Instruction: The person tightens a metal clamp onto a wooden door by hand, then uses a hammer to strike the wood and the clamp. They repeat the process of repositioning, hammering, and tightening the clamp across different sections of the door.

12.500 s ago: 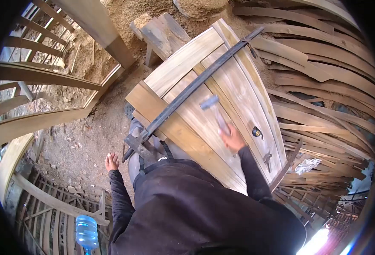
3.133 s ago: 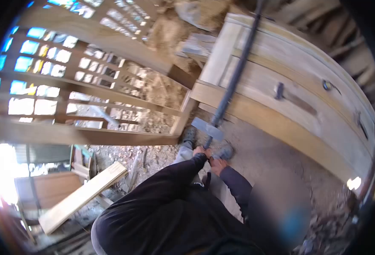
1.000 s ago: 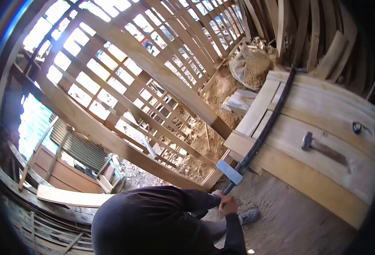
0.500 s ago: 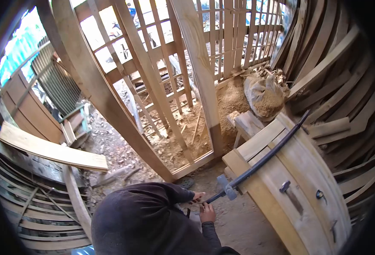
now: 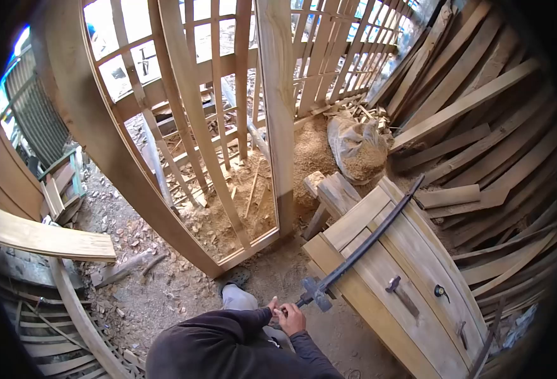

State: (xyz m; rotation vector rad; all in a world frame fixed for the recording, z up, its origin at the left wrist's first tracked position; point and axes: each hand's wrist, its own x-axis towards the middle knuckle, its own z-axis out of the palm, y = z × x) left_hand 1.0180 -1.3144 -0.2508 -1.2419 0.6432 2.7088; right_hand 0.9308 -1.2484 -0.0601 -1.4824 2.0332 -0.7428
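A long dark bar clamp [image 5: 368, 245] lies across a pale wooden panel [image 5: 379, 319], its grey-blue jaw [image 5: 316, 294] beside the panel's near edge. My right hand [image 5: 292, 320] is closed around the clamp's near end, just outside the jaw. Close against it, my left hand [image 5: 273, 307] has its fingers bent at the same end; the grip is partly hidden. On the panel rest a hammer [image 5: 403, 295], a small black round object [image 5: 441, 291] and a small dark tool [image 5: 461, 335].
An upright wooden frame [image 5: 277, 126] stands ahead, before a slatted wall. A bag of wood shavings [image 5: 357, 150] sits behind the panel, beside a wooden trestle [image 5: 336, 192]. Timber boards [image 5: 480, 136] lean at the right. A plank [image 5: 48, 240] juts in from the left.
My view has shifted, so the panel, clamp and frame sit further left. My hands remain at the clamp's near end, with the right hand now more fully in sight.
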